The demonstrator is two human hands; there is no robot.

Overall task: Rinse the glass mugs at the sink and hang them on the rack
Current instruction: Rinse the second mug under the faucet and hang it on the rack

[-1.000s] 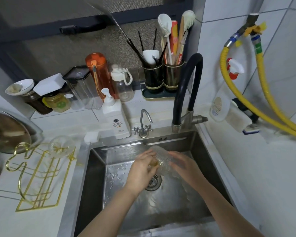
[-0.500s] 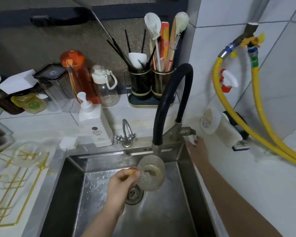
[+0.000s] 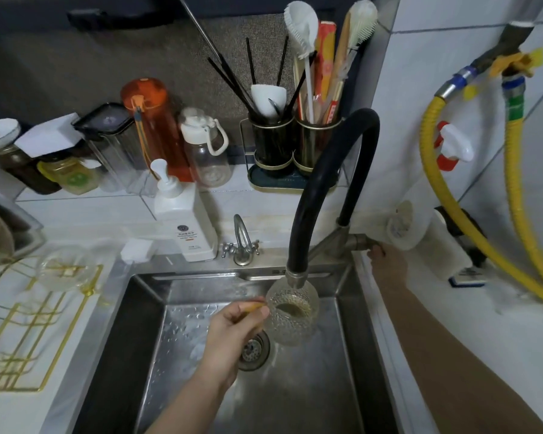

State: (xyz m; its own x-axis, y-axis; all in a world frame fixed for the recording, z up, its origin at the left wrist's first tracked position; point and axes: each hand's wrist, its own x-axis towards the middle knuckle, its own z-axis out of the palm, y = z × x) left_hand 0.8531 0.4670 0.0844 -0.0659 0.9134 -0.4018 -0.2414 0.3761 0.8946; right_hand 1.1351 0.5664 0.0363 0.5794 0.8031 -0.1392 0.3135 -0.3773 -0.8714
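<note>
My left hand (image 3: 229, 333) grips the amber handle of a textured glass mug (image 3: 292, 314) and holds it over the steel sink (image 3: 145, 308), mouth up, directly under the spout of the black faucet (image 3: 314, 189). My right hand (image 3: 386, 261) reaches to the faucet's metal lever (image 3: 356, 241) at the sink's right rear corner, fingers curled around its end. The gold wire rack (image 3: 29, 324) stands on the counter to the left with another glass mug (image 3: 65, 269) hanging on it.
A white soap pump bottle (image 3: 182, 217) and a small tap (image 3: 240, 242) stand behind the sink. Bottles, jars and utensil holders (image 3: 292, 148) line the back ledge. Yellow hoses (image 3: 452, 214) hang on the tiled right wall. A pot lid (image 3: 0, 233) sits far left.
My right hand let go of the mug and moved to the faucet lever. The left hand raised the mug under the spout. The view shifted right.
</note>
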